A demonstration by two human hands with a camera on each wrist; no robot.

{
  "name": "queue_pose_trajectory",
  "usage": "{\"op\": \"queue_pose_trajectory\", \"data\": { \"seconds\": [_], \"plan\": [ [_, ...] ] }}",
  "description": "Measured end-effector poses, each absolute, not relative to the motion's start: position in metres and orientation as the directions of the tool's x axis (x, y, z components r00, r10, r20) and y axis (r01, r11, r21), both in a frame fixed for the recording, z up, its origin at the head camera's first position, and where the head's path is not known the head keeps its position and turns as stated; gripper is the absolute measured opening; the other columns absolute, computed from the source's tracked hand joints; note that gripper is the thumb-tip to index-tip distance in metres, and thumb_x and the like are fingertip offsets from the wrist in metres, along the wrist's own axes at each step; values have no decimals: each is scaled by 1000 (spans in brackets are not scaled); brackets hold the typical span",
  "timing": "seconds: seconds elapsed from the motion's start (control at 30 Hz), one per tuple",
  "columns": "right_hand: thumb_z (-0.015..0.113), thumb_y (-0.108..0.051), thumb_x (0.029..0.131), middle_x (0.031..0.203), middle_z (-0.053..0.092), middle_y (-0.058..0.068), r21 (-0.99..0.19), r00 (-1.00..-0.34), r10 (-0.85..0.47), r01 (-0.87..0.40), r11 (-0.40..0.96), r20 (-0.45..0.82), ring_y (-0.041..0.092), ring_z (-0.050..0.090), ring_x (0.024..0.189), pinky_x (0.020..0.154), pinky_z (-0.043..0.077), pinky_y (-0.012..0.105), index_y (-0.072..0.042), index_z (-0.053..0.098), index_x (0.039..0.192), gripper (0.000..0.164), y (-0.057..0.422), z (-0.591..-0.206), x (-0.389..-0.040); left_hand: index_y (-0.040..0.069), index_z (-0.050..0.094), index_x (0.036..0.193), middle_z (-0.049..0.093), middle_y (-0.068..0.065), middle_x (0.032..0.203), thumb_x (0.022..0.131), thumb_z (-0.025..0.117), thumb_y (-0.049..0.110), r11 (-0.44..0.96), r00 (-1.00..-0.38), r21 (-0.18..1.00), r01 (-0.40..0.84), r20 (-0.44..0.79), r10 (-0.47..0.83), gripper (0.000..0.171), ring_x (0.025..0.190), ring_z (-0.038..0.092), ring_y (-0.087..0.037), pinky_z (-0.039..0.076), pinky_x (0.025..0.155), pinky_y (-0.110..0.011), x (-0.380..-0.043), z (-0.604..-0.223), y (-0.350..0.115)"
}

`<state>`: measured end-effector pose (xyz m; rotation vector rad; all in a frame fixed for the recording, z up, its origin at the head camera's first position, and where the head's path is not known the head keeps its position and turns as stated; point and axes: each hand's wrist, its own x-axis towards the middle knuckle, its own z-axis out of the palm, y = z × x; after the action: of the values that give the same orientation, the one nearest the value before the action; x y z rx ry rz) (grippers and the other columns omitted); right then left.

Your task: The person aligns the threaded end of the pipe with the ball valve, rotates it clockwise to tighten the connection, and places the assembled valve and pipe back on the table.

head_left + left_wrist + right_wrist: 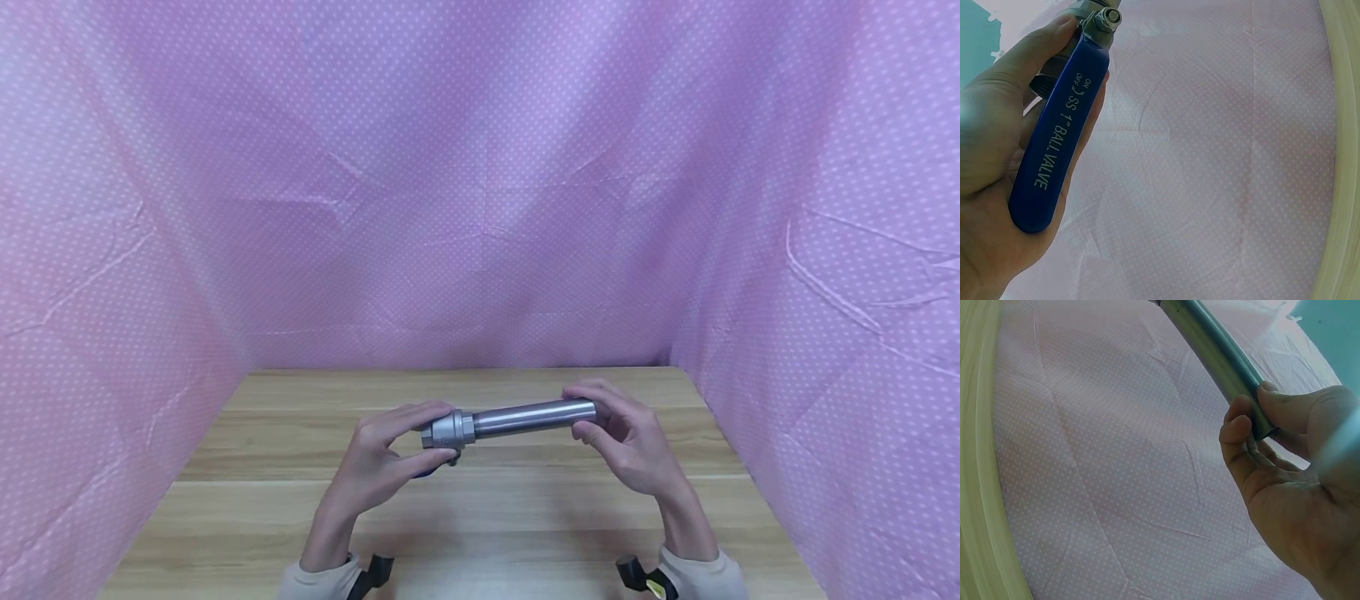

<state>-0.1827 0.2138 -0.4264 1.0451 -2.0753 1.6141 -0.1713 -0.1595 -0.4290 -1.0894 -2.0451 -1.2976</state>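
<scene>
My left hand grips a metal ball valve between thumb and fingers. Its blue lever handle, printed "SS 1" BALL VALVE" with ON and OFF marks, lies along the palm in the left wrist view. From the valve's right end runs a straight steel pipe, rising slightly to the right. At the pipe's far end my right hand pinches it between thumb and fingertips, as the right wrist view also shows. Valve and pipe are held up above the table. Whether they are threaded together cannot be seen.
A wooden table lies below both hands. Pink cloth with white dots hangs behind it and along both sides. Black wrist straps sit at both sleeve cuffs.
</scene>
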Motion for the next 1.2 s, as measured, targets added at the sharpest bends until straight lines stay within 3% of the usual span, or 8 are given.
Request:
{"op": "queue_pose_trajectory", "data": {
  "seconds": [0.3,0.57,0.63,0.77,0.9,1.07,1.2],
  "plan": [
    [72,26,92,108,70,8,-704,-699,-319,-700,123,640,6,71,84,62,59,23,7,72,130,42,212,-425,-180,6,81,133,86,-14,125,79,99,-7,231,-564,515,825,740,365,58,110,84,-20,64,100,-18,-171,-429,-159],
    [64,21,100,81,69,8,-677,-689,-345,-715,176,638,5,64,71,54,54,24,4,73,132,37,215,-428,-183,6,81,132,86,-15,124,78,99,-8,233,-558,507,830,746,365,59,111,84,-21,65,101,-19,-169,-427,-159],
    [65,21,100,85,71,8,-684,-692,-350,-710,170,631,5,65,72,55,55,24,6,72,135,39,215,-428,-183,6,81,132,86,-15,124,78,99,-8,235,-558,507,830,745,365,59,110,84,-22,65,101,-18,-169,-427,-159],
    [67,24,98,110,74,10,-704,-691,-369,-699,126,621,7,69,79,59,59,23,8,68,141,46,216,-427,-183,6,81,132,86,-15,124,78,99,-7,234,-557,506,830,746,366,58,110,84,-22,65,101,-19,-169,-427,-159],
    [67,27,95,126,69,4,-723,-692,-377,-686,80,616,6,71,86,64,62,24,8,65,142,51,215,-425,-181,5,81,131,86,-15,123,78,99,-8,231,-554,503,833,750,361,58,109,84,-21,64,100,-18,-169,-428,-159],
    [68,29,92,123,70,-1,-731,-701,-359,-679,73,616,5,71,88,65,62,27,8,67,134,47,214,-424,-179,5,81,131,86,-16,122,77,99,-8,226,-547,498,837,757,357,58,110,84,-22,64,102,-18,-169,-428,-159],
    [70,28,92,109,71,2,-719,-704,-340,-687,105,624,5,70,83,63,61,26,7,69,131,44,215,-425,-179,5,82,131,86,-16,122,77,100,-8,222,-545,498,838,757,360,58,110,84,-22,64,102,-18,-169,-427,-158]
  ]
}}
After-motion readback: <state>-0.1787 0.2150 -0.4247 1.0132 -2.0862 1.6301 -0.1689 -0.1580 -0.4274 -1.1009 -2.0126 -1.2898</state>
